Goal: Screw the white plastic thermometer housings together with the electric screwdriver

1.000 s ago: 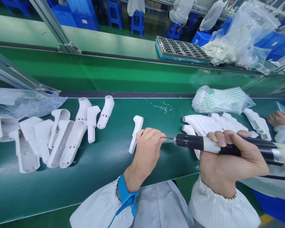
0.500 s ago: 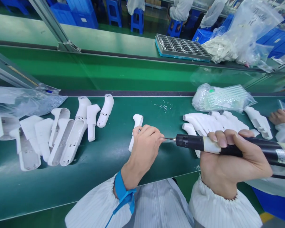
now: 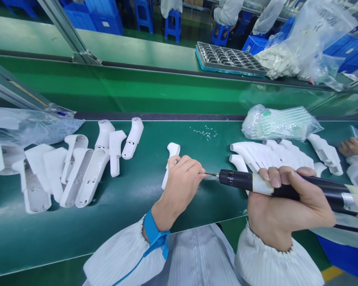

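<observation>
My right hand (image 3: 289,206) is wrapped round a black electric screwdriver (image 3: 235,178), held level with its bit pointing left. The tip of the bit (image 3: 210,174) meets the fingertips of my left hand (image 3: 183,182), which are pinched together. Whatever sits between those fingers is too small or hidden to name. Behind my left hand a white plastic handle-shaped housing (image 3: 173,149) lies on the green table, partly covered by the hand. Small loose pieces, probably screws (image 3: 207,134), are scattered on the table beyond my hands.
White housing halves (image 3: 89,180) lie at the left, near a clear bag (image 3: 32,126). More white housings (image 3: 274,154) lie in a row at the right, below a bag of clear sticks (image 3: 282,122). Another person's hand (image 3: 354,146) is at the right edge. A metal tray (image 3: 229,59) rests on the ledge.
My right hand and the screwdriver have shifted slightly left. The left hand keeps its pinch at the bit tip with barely any movement. The housings lie as before.
</observation>
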`<state>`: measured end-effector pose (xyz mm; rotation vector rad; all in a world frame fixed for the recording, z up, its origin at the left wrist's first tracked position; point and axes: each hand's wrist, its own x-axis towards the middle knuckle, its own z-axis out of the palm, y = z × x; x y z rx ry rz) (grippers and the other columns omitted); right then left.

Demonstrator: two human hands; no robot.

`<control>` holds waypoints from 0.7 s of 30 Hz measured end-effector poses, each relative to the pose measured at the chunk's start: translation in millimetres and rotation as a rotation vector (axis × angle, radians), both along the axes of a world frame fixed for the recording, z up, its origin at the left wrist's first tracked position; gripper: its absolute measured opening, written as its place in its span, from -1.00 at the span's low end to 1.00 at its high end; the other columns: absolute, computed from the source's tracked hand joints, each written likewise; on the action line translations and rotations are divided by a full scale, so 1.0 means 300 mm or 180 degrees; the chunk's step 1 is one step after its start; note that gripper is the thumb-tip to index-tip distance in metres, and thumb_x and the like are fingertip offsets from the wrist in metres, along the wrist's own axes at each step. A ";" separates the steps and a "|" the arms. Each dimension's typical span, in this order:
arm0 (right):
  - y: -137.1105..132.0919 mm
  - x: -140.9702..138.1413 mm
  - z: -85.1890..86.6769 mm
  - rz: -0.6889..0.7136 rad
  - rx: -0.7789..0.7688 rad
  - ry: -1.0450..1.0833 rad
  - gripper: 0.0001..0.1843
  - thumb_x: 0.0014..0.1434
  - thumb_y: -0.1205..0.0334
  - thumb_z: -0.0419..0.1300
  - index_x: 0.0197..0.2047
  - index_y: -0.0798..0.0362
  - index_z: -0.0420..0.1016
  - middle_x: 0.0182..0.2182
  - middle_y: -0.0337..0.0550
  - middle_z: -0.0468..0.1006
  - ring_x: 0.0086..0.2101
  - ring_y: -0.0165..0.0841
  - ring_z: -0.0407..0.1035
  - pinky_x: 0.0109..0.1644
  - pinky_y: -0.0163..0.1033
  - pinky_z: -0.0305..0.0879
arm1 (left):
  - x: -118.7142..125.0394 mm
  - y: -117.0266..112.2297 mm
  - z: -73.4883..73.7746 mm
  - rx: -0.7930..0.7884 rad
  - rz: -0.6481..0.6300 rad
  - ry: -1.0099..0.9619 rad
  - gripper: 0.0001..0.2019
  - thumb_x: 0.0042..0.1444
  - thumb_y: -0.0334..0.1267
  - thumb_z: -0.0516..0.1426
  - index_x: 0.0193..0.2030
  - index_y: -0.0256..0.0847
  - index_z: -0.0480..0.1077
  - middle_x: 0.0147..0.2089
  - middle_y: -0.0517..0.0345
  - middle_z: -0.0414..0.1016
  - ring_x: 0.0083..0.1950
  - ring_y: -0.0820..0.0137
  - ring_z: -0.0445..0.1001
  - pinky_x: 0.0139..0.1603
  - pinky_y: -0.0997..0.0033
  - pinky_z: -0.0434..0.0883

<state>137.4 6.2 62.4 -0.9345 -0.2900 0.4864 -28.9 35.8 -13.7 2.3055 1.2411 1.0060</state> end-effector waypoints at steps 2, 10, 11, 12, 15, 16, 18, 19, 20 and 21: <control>0.000 0.000 0.003 -0.0024 0.0016 0.0031 -0.77 -0.20 0.37 0.17 -0.38 0.02 0.28 -0.59 -0.35 0.08 -0.59 -0.50 0.00 -0.50 -0.34 0.15 | -0.003 0.000 -0.007 -0.0160 0.0024 -0.0106 -0.78 0.39 -0.27 0.26 -0.35 -0.15 0.52 -0.24 0.31 0.67 -0.16 0.38 0.54 0.08 0.13 0.13; -0.008 0.008 0.002 0.0082 -0.0005 0.0020 -0.79 -0.15 0.40 0.17 -0.37 0.01 0.30 -0.57 -0.35 0.06 -0.59 -0.49 0.02 -0.51 -0.33 0.17 | -0.019 -0.002 0.008 -0.0462 -0.0180 0.0049 -0.80 0.44 -0.31 0.18 -0.23 -0.06 0.59 -0.11 0.32 0.71 -0.07 0.36 0.55 0.14 0.11 0.15; -0.009 0.006 0.001 0.0094 -0.0017 0.0004 -0.79 -0.15 0.39 0.17 -0.37 0.01 0.30 -0.57 -0.35 0.06 -0.59 -0.49 0.02 -0.51 -0.33 0.17 | -0.020 0.000 0.007 -0.0457 -0.0222 0.0068 -0.80 0.44 -0.33 0.17 -0.21 -0.06 0.59 -0.09 0.32 0.71 -0.06 0.36 0.55 0.14 0.11 0.16; -0.009 0.003 0.001 0.0111 -0.0034 -0.0017 -0.79 -0.15 0.39 0.17 -0.37 0.01 0.29 -0.57 -0.34 0.06 -0.59 -0.49 0.02 -0.51 -0.33 0.17 | -0.021 0.002 0.005 -0.0420 -0.0240 0.0091 -0.80 0.45 -0.34 0.16 -0.20 -0.06 0.59 -0.08 0.32 0.71 -0.06 0.37 0.55 0.15 0.11 0.16; -0.008 -0.007 -0.002 0.0057 -0.0085 -0.0075 -0.79 -0.17 0.36 0.18 -0.38 0.01 0.29 -0.58 -0.33 0.08 -0.59 -0.48 0.02 -0.51 -0.33 0.17 | -0.020 0.005 -0.003 -0.0137 -0.0217 0.0171 -0.77 0.49 -0.31 0.11 -0.20 -0.11 0.56 -0.11 0.26 0.71 -0.08 0.35 0.54 0.12 0.09 0.16; -0.007 -0.009 -0.004 0.0022 -0.0103 -0.0079 -0.78 -0.18 0.35 0.18 -0.37 0.01 0.30 -0.58 -0.33 0.09 -0.59 -0.48 0.01 -0.51 -0.32 0.17 | -0.019 0.004 -0.003 -0.0047 -0.0217 0.0207 -0.75 0.50 -0.29 0.10 -0.21 -0.13 0.54 -0.13 0.25 0.70 -0.09 0.35 0.54 0.11 0.09 0.16; -0.005 -0.008 -0.007 -0.0027 -0.0108 -0.0064 -0.77 -0.19 0.33 0.18 -0.37 0.01 0.30 -0.58 -0.33 0.09 -0.59 -0.48 0.01 -0.51 -0.32 0.19 | -0.020 -0.004 0.003 0.0048 -0.0200 0.0290 -0.82 0.49 -0.29 0.12 -0.17 -0.14 0.52 -0.09 0.22 0.70 -0.04 0.31 0.55 0.12 0.08 0.16; -0.004 -0.006 -0.008 -0.0025 -0.0111 -0.0045 -0.77 -0.20 0.33 0.18 -0.37 0.01 0.29 -0.58 -0.34 0.09 -0.59 -0.49 0.01 -0.51 -0.32 0.19 | -0.022 -0.009 0.007 0.0026 -0.0157 0.0341 -0.91 0.45 -0.30 0.17 -0.10 -0.14 0.52 -0.02 0.18 0.69 0.02 0.28 0.55 0.14 0.08 0.17; -0.003 -0.003 -0.008 -0.0026 -0.0109 -0.0027 -0.78 -0.19 0.33 0.18 -0.38 0.01 0.29 -0.58 -0.34 0.08 -0.59 -0.49 0.02 -0.51 -0.33 0.18 | -0.026 -0.016 0.011 -0.0033 -0.0068 0.0393 -0.92 0.41 -0.31 0.22 0.00 -0.14 0.49 0.07 0.12 0.66 0.11 0.22 0.53 0.16 0.07 0.18; -0.003 0.000 -0.007 -0.0040 -0.0102 -0.0016 -0.79 -0.18 0.33 0.17 -0.38 0.01 0.28 -0.58 -0.35 0.07 -0.59 -0.49 0.02 -0.51 -0.33 0.18 | -0.031 -0.021 0.012 -0.0100 0.0092 0.0425 -0.79 0.36 -0.30 0.26 0.10 -0.14 0.45 0.17 0.03 0.61 0.19 0.15 0.49 0.18 0.06 0.21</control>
